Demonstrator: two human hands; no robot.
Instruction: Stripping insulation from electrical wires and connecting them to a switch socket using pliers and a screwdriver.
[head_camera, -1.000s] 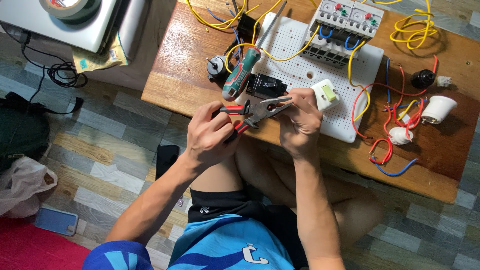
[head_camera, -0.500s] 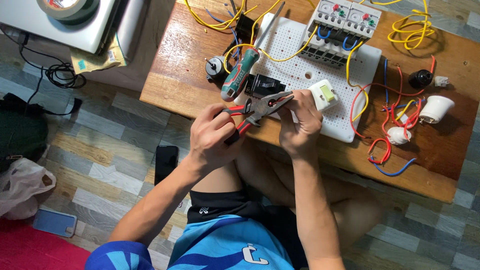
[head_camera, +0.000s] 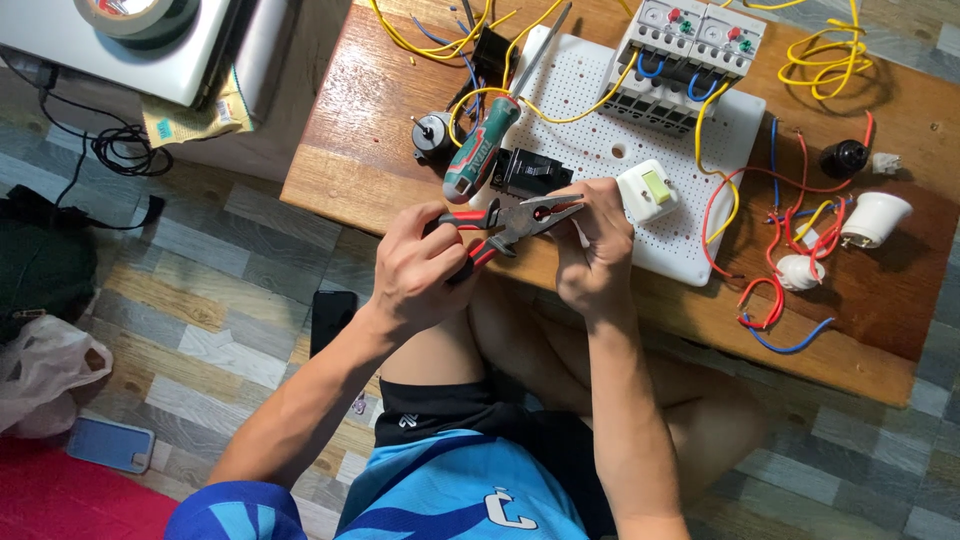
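— What changed since a moment ago?
— Little; both hands stay at the surface's (head_camera: 380, 130) near edge.
— The fingers?
— Left hand (head_camera: 425, 270) curled around the pliers' (head_camera: 510, 222) red handles; right hand (head_camera: 595, 255) pinches at their slightly parted tips.

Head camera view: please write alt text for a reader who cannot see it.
A seated person's left hand holds red-handled pliers, whose jaws meet the fingertips of the right hand, over a low wooden table. On the table lie a white perforated board with breakers, a screwdriver and loose yellow, red and blue wires.
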